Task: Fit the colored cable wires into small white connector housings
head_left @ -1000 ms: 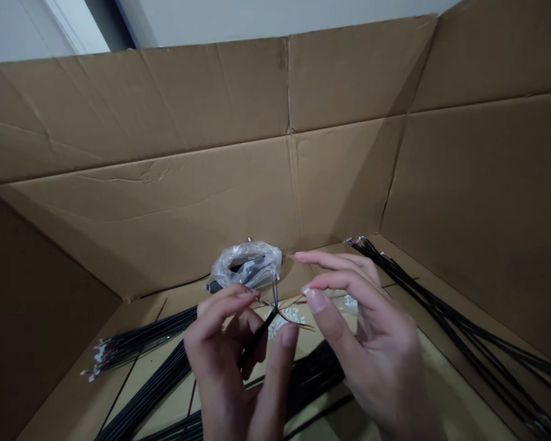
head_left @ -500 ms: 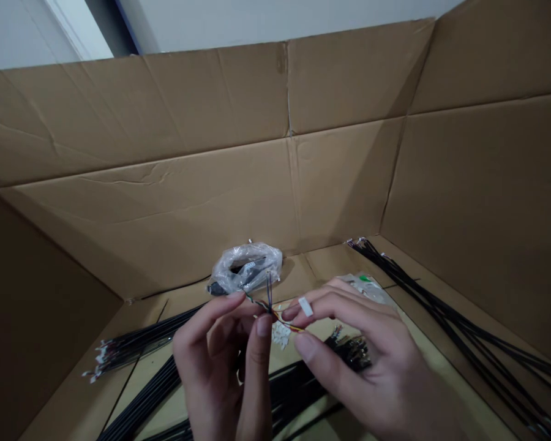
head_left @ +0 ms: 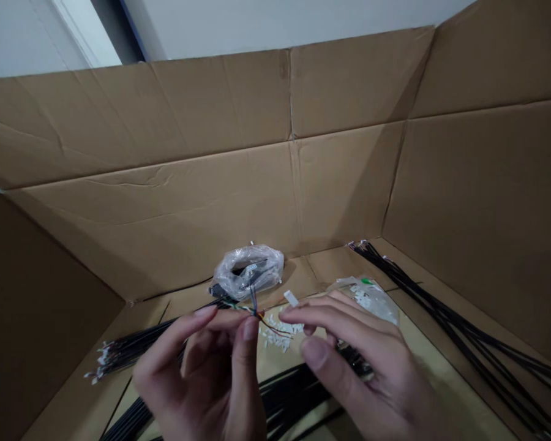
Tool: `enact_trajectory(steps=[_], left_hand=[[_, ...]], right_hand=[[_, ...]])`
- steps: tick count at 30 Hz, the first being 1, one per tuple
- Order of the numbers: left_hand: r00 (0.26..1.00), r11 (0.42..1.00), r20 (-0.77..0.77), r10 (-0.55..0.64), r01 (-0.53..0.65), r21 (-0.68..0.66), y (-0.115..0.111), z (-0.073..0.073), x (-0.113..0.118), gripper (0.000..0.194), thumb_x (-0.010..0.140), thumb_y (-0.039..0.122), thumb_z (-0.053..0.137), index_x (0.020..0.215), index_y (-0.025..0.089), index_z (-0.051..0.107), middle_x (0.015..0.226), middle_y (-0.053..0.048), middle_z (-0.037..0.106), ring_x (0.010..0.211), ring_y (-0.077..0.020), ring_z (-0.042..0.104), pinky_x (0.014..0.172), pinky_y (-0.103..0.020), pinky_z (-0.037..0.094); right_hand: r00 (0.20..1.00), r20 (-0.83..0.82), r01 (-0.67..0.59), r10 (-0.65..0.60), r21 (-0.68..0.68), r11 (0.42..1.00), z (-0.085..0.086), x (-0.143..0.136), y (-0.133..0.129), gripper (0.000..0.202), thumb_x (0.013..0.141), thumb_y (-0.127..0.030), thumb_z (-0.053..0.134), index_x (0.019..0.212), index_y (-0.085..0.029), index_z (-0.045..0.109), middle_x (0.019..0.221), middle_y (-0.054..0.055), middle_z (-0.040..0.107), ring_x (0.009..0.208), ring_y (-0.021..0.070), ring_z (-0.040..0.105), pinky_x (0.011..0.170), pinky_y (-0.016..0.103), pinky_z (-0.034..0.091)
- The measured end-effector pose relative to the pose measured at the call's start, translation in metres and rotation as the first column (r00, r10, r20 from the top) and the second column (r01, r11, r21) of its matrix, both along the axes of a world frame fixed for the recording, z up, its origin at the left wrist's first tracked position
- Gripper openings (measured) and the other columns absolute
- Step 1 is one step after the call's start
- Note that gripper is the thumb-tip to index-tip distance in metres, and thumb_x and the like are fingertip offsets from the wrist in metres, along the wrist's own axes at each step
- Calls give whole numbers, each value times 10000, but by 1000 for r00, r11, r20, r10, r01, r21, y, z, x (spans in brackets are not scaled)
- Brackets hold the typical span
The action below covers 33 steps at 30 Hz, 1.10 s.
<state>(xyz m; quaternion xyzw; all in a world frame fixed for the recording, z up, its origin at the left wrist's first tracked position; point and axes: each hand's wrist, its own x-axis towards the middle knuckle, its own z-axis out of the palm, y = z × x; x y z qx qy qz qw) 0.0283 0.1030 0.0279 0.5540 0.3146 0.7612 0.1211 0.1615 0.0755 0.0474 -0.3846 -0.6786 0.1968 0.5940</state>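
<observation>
My left hand [head_left: 211, 373] pinches the end of a cable between thumb and forefinger. From that pinch thin coloured wires [head_left: 275, 327] fan out: green and white to the left, blue upward, yellow and red to the right. My right hand [head_left: 362, 361] is just right of the wires, its thumb apart from the forefinger. A small white connector housing [head_left: 291, 298] sticks up behind the right forefinger's tip, apparently nipped between the fingers. Beneath the hands lie a pile of white connector housings [head_left: 280, 340] and a bundle of black cables [head_left: 289, 392], partly covered by them.
A clear plastic bag [head_left: 250, 269] with dark contents sits by the back cardboard wall [head_left: 202, 196]. Another bag [head_left: 371, 300] holds white pieces. Black cables with white plugs [head_left: 133, 343] lie at left, and more long black cables [head_left: 441, 312] run along the right.
My right thumb and forefinger have come away from the yellow and red wires, which now hang loose. My left hand has shifted left with the cable, and the white housing moved slightly left.
</observation>
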Motion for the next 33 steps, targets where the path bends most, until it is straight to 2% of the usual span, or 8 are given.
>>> enact_trajectory(steps=[4,9,13,20,23,27,30,33], left_hand=[[995,988,33,89,-93,123,1,2,7,562,742,-97,690,1148,276,581,865,115,661,692,-36,679,766,-101,597],[989,985,-89,119,-106,136,3,-4,8,553,747,-92,698,1161,257,589,853,119,653,691,-25,690,750,-88,597],[977,980,-164,139,-112,164,6,-7,6,370,764,-69,717,992,215,652,786,114,694,652,-15,681,716,-58,580],[939,947,-243,243,-175,271,8,-8,15,308,745,-105,677,871,176,662,805,72,765,692,-30,711,721,-82,580],[920,938,-286,267,-180,296,9,-12,15,285,770,-92,647,861,178,665,816,35,767,690,-62,722,665,-123,600],[895,930,-329,301,-200,307,10,-17,13,288,802,-79,621,869,199,650,829,5,754,695,-97,721,641,-173,613],[874,919,-359,329,-208,335,10,-16,12,251,814,-52,630,831,197,643,826,5,748,683,-93,716,613,-158,596],[852,917,-394,344,-215,335,10,-14,12,252,805,-56,638,812,197,643,811,22,742,671,-80,714,599,-137,584]], right_hand=[[989,-145,-31,8,-152,988,-3,2,8,119,964,-350,677,1013,-307,777,993,-54,812,954,145,736,841,236,563],[963,-270,-32,-16,-171,985,-10,4,19,91,958,-328,690,896,-307,754,932,-48,777,869,142,699,714,246,525],[926,-375,-103,38,-155,982,-10,7,21,158,953,-283,703,802,-268,747,958,-31,763,891,138,685,757,252,501],[808,-565,-284,165,-129,950,-13,10,25,161,957,-292,711,807,-274,765,1119,-36,774,1112,139,670,929,238,498],[809,-568,-266,148,-131,955,-14,5,26,181,964,-310,703,793,-274,751,1120,-40,772,1094,140,672,960,258,486],[833,-549,-160,60,-136,978,-15,-1,26,190,954,-338,713,779,-267,731,1152,-31,759,1091,170,666,974,315,471],[843,-539,-75,7,-104,992,-16,-3,26,181,956,-320,708,785,-265,729,1216,-22,745,1188,194,635,1036,351,441],[832,-555,-66,8,-84,994,-17,-3,26,180,963,-316,698,791,-273,728,1239,-26,745,1244,200,614,1058,367,435]])
